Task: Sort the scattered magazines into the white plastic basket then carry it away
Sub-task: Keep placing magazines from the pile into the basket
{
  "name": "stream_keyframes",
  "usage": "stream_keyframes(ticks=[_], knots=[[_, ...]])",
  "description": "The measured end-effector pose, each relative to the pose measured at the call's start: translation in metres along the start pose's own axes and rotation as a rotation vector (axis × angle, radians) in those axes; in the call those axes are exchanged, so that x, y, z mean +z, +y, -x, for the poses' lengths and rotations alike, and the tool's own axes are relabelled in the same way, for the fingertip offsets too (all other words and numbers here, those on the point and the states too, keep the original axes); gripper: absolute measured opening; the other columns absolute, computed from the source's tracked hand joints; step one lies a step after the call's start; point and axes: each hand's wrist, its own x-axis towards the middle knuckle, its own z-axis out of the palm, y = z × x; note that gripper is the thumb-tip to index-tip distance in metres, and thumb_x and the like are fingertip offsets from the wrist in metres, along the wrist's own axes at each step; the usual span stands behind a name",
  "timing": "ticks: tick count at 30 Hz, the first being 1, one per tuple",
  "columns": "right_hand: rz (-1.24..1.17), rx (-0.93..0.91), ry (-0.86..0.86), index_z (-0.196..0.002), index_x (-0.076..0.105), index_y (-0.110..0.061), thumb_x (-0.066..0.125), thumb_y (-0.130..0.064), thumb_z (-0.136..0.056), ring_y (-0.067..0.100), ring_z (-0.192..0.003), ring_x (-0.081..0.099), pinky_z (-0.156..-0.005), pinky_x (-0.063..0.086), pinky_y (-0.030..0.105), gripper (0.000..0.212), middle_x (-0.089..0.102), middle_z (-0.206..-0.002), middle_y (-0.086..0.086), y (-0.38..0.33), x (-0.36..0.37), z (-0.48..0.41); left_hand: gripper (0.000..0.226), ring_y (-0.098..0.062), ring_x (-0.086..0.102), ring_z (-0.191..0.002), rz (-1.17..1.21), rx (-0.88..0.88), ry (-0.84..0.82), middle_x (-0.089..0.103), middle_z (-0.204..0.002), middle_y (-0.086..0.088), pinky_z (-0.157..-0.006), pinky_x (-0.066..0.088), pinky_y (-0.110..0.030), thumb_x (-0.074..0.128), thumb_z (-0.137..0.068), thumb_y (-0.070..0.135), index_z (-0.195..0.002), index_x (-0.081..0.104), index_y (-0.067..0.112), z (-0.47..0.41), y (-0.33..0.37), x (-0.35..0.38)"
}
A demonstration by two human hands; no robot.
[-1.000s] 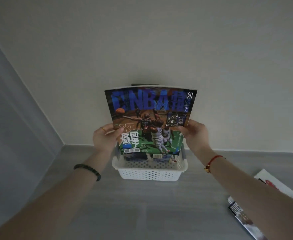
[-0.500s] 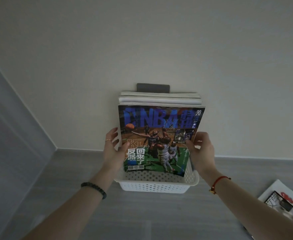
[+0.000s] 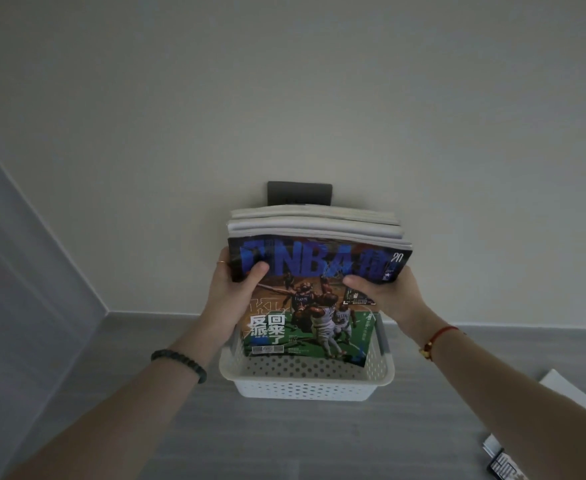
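Your magazines [image 3: 314,225] stand upright in the basket [image 3: 302,389] before the wall [image 3: 319,98], a wall plate [image 3: 300,192] behind them. Your left hand [image 3: 232,292] and right hand [image 3: 391,296] grip the front magazine [image 3: 312,317] at either side. Loose magazines [image 3: 501,460] lie nearer you, to the right.

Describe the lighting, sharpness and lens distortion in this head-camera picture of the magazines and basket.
Head view: dim, flat light, no glare or hard shadows; the NBA magazine is sharp, its blue title murky; the wide-angle lens stretches both forearms; the loose magazine at the lower right edge is cropped and soft.
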Motion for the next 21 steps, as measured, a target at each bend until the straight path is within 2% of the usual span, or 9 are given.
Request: stream_keyframes(ticks=[4, 7, 11, 13, 14, 16, 17, 20, 21], knots=[[-0.053, -0.07, 0.001, -0.075, 0.065, -0.038, 0.084, -0.025, -0.052, -0.01, -0.074, 0.064, -0.06, 0.05, 0.006, 0.033, 0.068, -0.071, -0.028, -0.001, 0.002, 0.008, 0.028, -0.002, 0.067, -0.074, 0.001, 0.055, 0.056, 0.069, -0.085, 0.011, -0.056, 0.052, -0.014, 0.067, -0.075, 0.017, -0.097, 0.054, 0.03, 0.001, 0.001, -0.002], [-0.039, -0.128, 0.021, -0.079, 0.064, -0.038, 0.08, -0.037, -0.046, -0.011, -0.076, 0.064, -0.062, 0.049, 0.005, 0.036, 0.067, -0.073, -0.031, -0.008, 0.001, 0.009, 0.032, 0.004, 0.066, -0.074, -0.001, 0.097, 0.04, 0.065, -0.092, 0.007, -0.057, 0.051, -0.011, 0.064, -0.078, 0.015, -0.108, 0.053, 0.018, -0.003, 0.007, -0.004], [-0.032, -0.156, 0.017, -0.082, 0.061, -0.039, 0.082, -0.021, -0.058, -0.017, -0.072, 0.06, -0.059, 0.046, 0.002, 0.036, 0.066, -0.077, -0.026, -0.007, 0.002, 0.002, 0.045, 0.002, 0.066, -0.08, -0.01, 0.088, -0.026, 0.064, -0.102, 0.002, -0.059, 0.05, -0.01, 0.061, -0.079, 0.023, -0.119, 0.048, 0.009, -0.004, 0.008, -0.002], [-0.059, -0.126, 0.014, -0.086, 0.062, -0.036, 0.079, -0.025, -0.061, -0.012, -0.075, 0.062, -0.064, 0.051, 0.01, 0.032, 0.066, -0.086, -0.019, -0.008, 0.003, 0.001, 0.055, -0.004, 0.065, -0.087, -0.018, 0.055, -0.065, 0.063, -0.108, -0.002, -0.062, 0.052, -0.012, 0.061, -0.075, 0.034, -0.122, 0.046, 0.009, -0.004, 0.008, 0.0], [-0.08, -0.112, 0.022, -0.093, 0.063, -0.031, 0.078, -0.035, -0.06, -0.007, -0.08, 0.064, -0.071, 0.054, 0.018, 0.037, 0.067, -0.09, -0.014, -0.011, 0.003, 0.0, 0.062, -0.007, 0.065, -0.088, -0.01, 0.041, -0.069, 0.063, -0.107, -0.001, -0.062, 0.052, -0.013, 0.061, -0.07, 0.041, -0.122, 0.045, 0.011, -0.005, 0.01, 0.001], [-0.178, -0.064, 0.058, -0.112, 0.058, -0.019, 0.072, -0.056, -0.052, 0.011, -0.095, 0.065, -0.085, 0.053, 0.036, 0.072, 0.067, -0.104, -0.001, -0.025, 0.004, -0.006, 0.07, -0.012, 0.065, -0.085, 0.003, 0.035, -0.035, 0.062, -0.102, 0.003, -0.059, 0.053, -0.015, 0.06, -0.061, 0.054, -0.119, 0.043, 0.017, -0.009, 0.018, 0.002], [-0.245, -0.025, 0.092, -0.116, 0.054, -0.018, 0.069, -0.062, -0.054, 0.017, -0.099, 0.064, -0.089, 0.052, 0.041, 0.078, 0.065, -0.11, 0.003, -0.033, 0.005, -0.01, 0.072, -0.014, 0.065, -0.084, 0.011, 0.036, -0.014, 0.062, -0.102, 0.003, -0.058, 0.053, -0.019, 0.06, -0.06, 0.059, -0.118, 0.042, 0.02, -0.013, 0.024, 0.004], [-0.3, 0.01, 0.205, -0.105, 0.059, -0.023, 0.058, -0.056, -0.076, 0.019, -0.094, 0.065, -0.088, 0.053, 0.043, 0.045, 0.067, -0.104, 0.004, -0.053, 0.009, -0.022, 0.068, -0.014, 0.07, -0.081, 0.015, -0.005, 0.047, 0.067, -0.102, 0.0, -0.054, 0.054, -0.023, 0.06, -0.066, 0.065, -0.117, 0.05, 0.021, -0.025, 0.035, 0.011], [-0.248, 0.009, 0.235, -0.107, 0.058, -0.021, 0.054, -0.054, -0.079, 0.02, -0.094, 0.064, -0.088, 0.052, 0.043, 0.044, 0.067, -0.103, 0.005, -0.055, 0.01, -0.024, 0.062, -0.013, 0.07, -0.078, -0.005, -0.014, 0.081, 0.068, -0.1, -0.001, -0.051, 0.053, -0.022, 0.058, -0.069, 0.063, -0.115, 0.052, 0.022, -0.027, 0.037, 0.012]])
